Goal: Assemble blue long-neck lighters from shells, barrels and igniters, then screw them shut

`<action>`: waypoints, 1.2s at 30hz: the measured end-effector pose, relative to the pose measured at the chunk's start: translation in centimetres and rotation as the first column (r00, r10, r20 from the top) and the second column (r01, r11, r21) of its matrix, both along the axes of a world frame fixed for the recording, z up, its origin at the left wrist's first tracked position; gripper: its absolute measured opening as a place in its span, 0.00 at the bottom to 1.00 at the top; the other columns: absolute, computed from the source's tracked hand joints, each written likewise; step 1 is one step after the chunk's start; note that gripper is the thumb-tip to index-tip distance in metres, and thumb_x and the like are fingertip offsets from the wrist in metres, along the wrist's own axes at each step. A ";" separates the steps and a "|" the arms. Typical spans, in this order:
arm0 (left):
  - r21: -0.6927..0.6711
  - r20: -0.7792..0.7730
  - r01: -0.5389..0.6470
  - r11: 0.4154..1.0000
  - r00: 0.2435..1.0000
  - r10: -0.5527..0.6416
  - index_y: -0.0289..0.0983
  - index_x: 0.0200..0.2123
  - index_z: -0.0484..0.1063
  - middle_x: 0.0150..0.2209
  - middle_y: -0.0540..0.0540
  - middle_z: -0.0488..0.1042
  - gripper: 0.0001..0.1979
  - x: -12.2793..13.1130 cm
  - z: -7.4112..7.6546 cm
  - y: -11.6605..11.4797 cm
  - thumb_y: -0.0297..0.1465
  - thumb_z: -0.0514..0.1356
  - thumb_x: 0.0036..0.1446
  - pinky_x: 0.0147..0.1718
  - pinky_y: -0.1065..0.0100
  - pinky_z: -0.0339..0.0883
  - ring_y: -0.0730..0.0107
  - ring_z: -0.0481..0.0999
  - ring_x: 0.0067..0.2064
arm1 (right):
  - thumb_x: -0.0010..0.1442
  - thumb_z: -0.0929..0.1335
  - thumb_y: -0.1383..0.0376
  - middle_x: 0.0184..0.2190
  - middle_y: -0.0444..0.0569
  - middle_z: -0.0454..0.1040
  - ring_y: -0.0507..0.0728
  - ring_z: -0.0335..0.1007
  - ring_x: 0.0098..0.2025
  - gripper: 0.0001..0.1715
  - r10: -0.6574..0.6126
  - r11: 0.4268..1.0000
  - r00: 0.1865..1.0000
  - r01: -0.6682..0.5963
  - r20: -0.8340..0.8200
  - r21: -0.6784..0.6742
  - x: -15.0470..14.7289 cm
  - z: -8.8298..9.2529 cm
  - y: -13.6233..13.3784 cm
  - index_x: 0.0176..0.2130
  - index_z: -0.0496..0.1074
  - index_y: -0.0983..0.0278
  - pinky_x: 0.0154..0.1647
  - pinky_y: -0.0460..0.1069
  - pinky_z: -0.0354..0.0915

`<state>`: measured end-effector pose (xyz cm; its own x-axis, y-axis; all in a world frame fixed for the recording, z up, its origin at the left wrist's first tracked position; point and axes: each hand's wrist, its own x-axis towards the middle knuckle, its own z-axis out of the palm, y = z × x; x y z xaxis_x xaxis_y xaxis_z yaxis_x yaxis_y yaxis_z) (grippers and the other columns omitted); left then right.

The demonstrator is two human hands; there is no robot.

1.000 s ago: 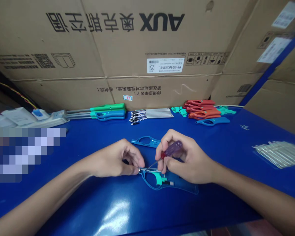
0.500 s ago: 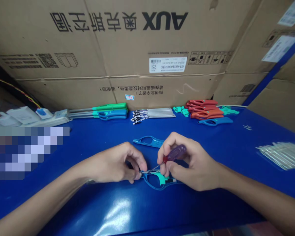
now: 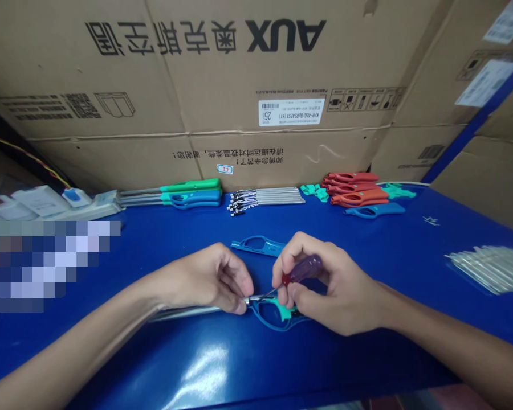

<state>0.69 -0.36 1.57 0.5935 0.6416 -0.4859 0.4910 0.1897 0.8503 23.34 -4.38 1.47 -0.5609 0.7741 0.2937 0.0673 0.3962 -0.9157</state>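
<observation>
Pinches metal tube (image 3: 188,311) in left hand (image 3: 209,282); with right hand (image 3: 336,293) clamped on screwdriver (image 3: 304,268), points down-left at blue lighter handle (image 3: 280,328).

Muted light, white glare on tabletop (image 3: 273,359), right edge possibly blurred

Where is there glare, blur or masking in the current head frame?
Head view: bright glare on the blue tabletop, bottom, left of centre; head view: silvery rods at far right and the topmost white label look soft; head view: pixelated block at left hides what's under it; head view: purple-handled screwdriver reads clearly, its tip too fine to judge.
</observation>
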 end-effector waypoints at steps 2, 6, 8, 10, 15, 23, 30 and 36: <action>0.004 0.011 0.006 1.000 1.000 -0.006 0.33 0.29 0.78 0.26 0.50 0.79 0.09 -0.1 -0.1 0.2 0.25 0.70 0.39 0.33 0.71 0.73 0.71 0.78 0.29 | 0.51 0.64 0.79 0.30 0.44 0.70 0.50 0.71 0.27 0.14 -0.001 1.000 1.000 0.001 0.005 0.014 0.0 0.1 0.0 0.35 0.61 0.63 0.27 0.46 0.67; 0.047 0.014 0.022 0.999 1.000 -0.022 0.34 0.29 0.79 0.26 0.49 0.80 0.08 -0.1 0.0 0.3 0.26 0.69 0.40 0.32 0.72 0.72 0.71 0.78 0.29 | 0.51 0.64 0.79 0.29 0.43 0.70 0.49 0.70 0.27 0.13 -0.009 0.999 1.000 0.008 0.015 0.037 0.1 0.2 0.1 0.34 0.62 0.63 0.26 0.45 0.67; 0.094 0.014 0.046 0.995 0.999 -0.048 0.33 0.28 0.79 0.26 0.48 0.80 0.06 0.1 0.3 0.2 0.26 0.68 0.42 0.33 0.72 0.71 0.71 0.77 0.29 | 0.51 0.64 0.79 0.28 0.43 0.70 0.49 0.69 0.26 0.13 -0.014 0.999 0.999 0.013 0.029 0.043 0.1 0.2 0.2 0.34 0.62 0.63 0.26 0.44 0.66; 0.151 0.001 0.085 0.985 0.996 -0.086 0.33 0.27 0.79 0.26 0.48 0.79 0.03 0.2 0.6 0.1 0.26 0.66 0.44 0.33 0.72 0.69 0.72 0.75 0.30 | 0.51 0.64 0.79 0.27 0.43 0.71 0.49 0.69 0.26 0.13 -0.020 0.999 0.999 0.018 0.045 0.045 0.1 0.3 0.2 0.34 0.63 0.63 0.26 0.44 0.66; 0.295 -0.062 0.185 0.937 0.983 -0.175 0.33 0.28 0.79 0.28 0.48 0.77 0.05 0.2 0.7 -0.2 0.28 0.62 0.50 0.32 0.73 0.67 0.71 0.73 0.31 | 0.50 0.65 0.78 0.27 0.42 0.71 0.49 0.69 0.26 0.13 -0.027 0.999 0.998 0.024 0.055 0.038 0.1 0.2 0.3 0.34 0.62 0.63 0.25 0.44 0.65; 0.265 -0.056 0.130 0.955 0.991 -0.119 0.32 0.29 0.80 0.28 0.46 0.77 0.07 0.5 0.2 -0.4 0.30 0.64 0.48 0.31 0.71 0.67 0.69 0.74 0.31 | 0.49 0.65 0.77 0.26 0.43 0.70 0.50 0.68 0.27 0.13 -0.031 0.999 0.996 0.029 0.083 0.024 -0.1 0.0 0.2 0.34 0.63 0.63 0.25 0.45 0.64; 0.326 -0.152 0.178 0.928 0.979 -0.134 0.32 0.36 0.80 0.27 0.45 0.76 0.13 0.6 0.4 -0.4 0.34 0.60 0.55 0.26 0.72 0.65 0.72 0.70 0.27 | 0.59 0.59 0.71 0.23 0.41 0.62 0.50 0.57 0.26 0.08 -0.129 0.987 0.990 0.123 0.061 0.102 1.9 2.3 0.5 0.29 0.58 0.60 0.26 0.46 0.57; 0.367 -0.185 0.236 0.900 0.967 -0.178 0.33 0.36 0.79 0.28 0.47 0.76 0.11 0.4 0.4 -0.4 0.34 0.60 0.57 0.26 0.74 0.63 0.73 0.69 0.28 | 0.45 0.73 0.59 0.31 0.44 0.66 0.54 0.59 0.30 0.18 -0.033 0.988 0.611 -0.099 0.791 0.118 2.3 2.8 0.5 0.30 0.61 0.61 0.27 0.47 0.54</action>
<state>1.05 -0.78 1.93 0.6757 0.6656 -0.3168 0.6052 -0.2554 0.7540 25.60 -3.93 4.26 -0.6501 0.7391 -0.1762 0.7210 0.5269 -0.4500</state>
